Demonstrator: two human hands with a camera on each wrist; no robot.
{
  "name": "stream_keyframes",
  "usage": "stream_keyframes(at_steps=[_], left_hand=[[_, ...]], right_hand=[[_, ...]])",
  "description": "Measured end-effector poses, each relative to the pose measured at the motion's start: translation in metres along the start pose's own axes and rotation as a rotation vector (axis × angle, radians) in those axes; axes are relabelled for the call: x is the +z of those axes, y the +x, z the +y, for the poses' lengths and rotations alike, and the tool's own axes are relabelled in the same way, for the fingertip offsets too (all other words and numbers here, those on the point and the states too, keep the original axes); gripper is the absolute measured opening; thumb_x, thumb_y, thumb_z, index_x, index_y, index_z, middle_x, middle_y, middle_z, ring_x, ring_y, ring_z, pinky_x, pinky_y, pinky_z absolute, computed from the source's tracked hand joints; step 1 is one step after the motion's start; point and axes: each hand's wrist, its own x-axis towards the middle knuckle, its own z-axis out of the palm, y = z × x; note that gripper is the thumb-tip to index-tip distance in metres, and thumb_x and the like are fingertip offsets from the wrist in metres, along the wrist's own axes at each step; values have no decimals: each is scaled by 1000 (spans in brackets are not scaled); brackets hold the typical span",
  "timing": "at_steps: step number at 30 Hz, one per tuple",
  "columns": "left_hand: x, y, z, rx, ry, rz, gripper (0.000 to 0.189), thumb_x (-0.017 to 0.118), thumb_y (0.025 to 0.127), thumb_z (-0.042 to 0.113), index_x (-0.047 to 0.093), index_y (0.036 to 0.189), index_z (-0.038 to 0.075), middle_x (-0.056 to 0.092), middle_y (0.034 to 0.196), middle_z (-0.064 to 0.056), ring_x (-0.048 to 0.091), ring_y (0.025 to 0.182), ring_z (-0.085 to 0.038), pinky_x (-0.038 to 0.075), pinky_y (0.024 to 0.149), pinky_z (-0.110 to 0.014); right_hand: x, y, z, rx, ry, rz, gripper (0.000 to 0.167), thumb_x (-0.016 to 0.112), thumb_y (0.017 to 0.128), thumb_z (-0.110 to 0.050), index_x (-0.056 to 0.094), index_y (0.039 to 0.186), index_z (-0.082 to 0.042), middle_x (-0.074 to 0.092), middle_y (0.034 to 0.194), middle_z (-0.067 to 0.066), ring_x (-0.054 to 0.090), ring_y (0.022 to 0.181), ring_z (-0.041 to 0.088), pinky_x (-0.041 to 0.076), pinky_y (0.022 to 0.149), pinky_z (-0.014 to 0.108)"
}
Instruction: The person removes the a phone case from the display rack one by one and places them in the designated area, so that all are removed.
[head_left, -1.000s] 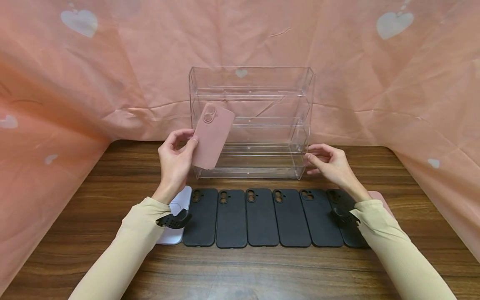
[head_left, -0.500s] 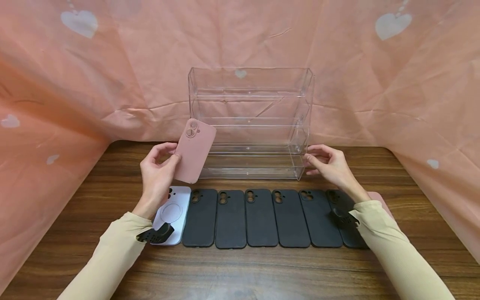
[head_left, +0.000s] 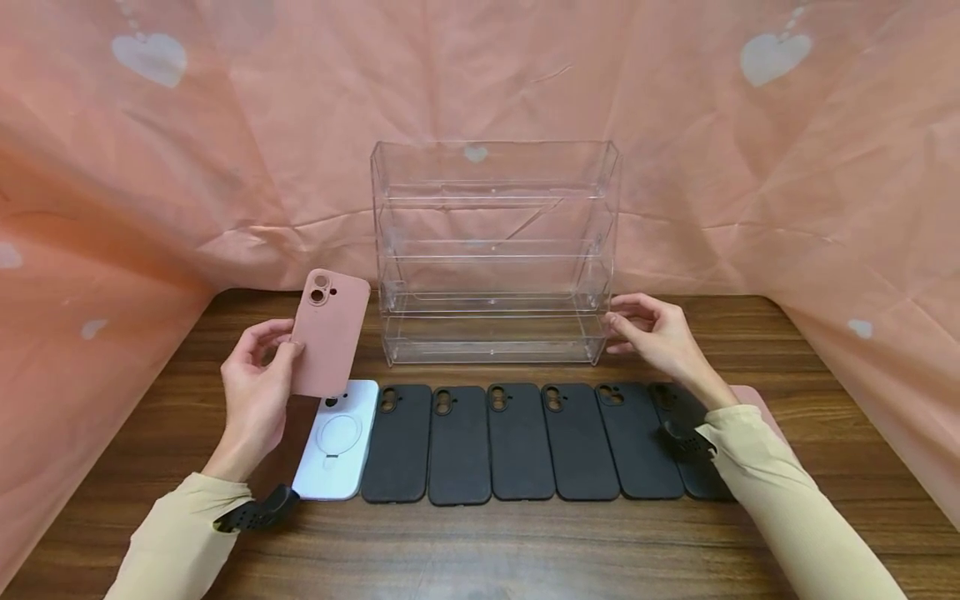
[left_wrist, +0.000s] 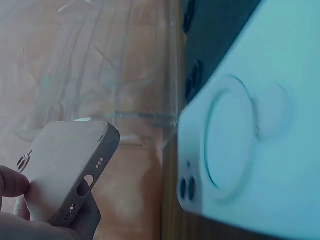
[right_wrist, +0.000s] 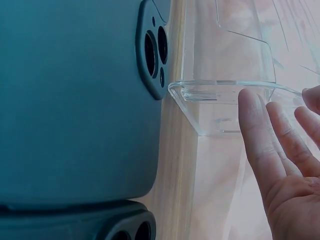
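Note:
My left hand (head_left: pixel 258 379) pinches a pink phone case (head_left: pixel 330 333) by its left edge, thumb across the back. The case is held upright and tilted, left of the clear acrylic rack (head_left: pixel 491 352). In the left wrist view its charging port cutout faces the camera. My right hand (head_left: pixel 660 333) is at the rack's lower right side, fingers fairly straight and thumb near the rack's edge. Whether the fingertips press on it is hard to tell. Below my left hand lies a white phone case (head_left: pixel 341 467) with a ring on its back.
Several black phone cases (head_left: pixel 459 450) lie in a row along the table (head_left: pixel 495 550) in front of the rack. Another pink phone case (head_left: pixel 753 404) is at the row's right end, partly hidden under my right forearm. A pink cloth (head_left: pixel 675 125) hangs behind and at both sides.
My left hand has carried the pink phone case left and down, away from the rack's front, uncovering the white case. My right hand has stayed beside the rack.

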Motion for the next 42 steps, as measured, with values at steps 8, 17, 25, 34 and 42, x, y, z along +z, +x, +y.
stream_keyframes(at_steps=[8, 17, 25, 34, 42], left_hand=[[-27, -2, -1, -116, 6, -11, 24, 63, 96, 0, 66, 116, 14, 61, 98, 4, 63, 84, -7, 57, 64, -16], [-60, 1, -5, -192, 43, -95, 24, 65, 98, 8, 63, 118, 21, 64, 100, 13, 64, 84, -1, 58, 63, -18], [-88, 6, -9, -240, 156, -173, 27, 66, 100, 15, 59, 122, 27, 64, 95, 18, 62, 80, 1, 56, 60, -20], [-106, 7, -19, -287, 280, -231, 28, 64, 101, 17, 58, 124, 32, 60, 90, 14, 62, 79, 0, 57, 62, -21], [-117, 7, -24, -123, 538, -331, 28, 65, 101, 19, 61, 129, 21, 63, 88, 19, 59, 80, 3, 54, 64, -17]], right_hand=[[1, 0, 1, -13, 5, -5, 35, 62, 100, -1, 52, 129, 15, 76, 99, -6, 76, 90, 10, 65, 68, 33], [1, -1, 1, -13, 14, -17, 36, 62, 100, -1, 51, 129, 16, 76, 100, -5, 76, 91, 10, 65, 68, 34], [0, -2, 0, -14, -10, -14, 34, 63, 99, -2, 54, 128, 14, 76, 100, -5, 76, 88, 10, 65, 67, 34], [-2, -1, 1, -20, -22, -15, 34, 63, 100, -3, 54, 128, 13, 76, 100, -5, 77, 85, 10, 65, 67, 36], [-3, 0, 3, -32, -22, -23, 36, 63, 100, -4, 52, 129, 15, 76, 101, -5, 77, 86, 9, 65, 67, 38]])
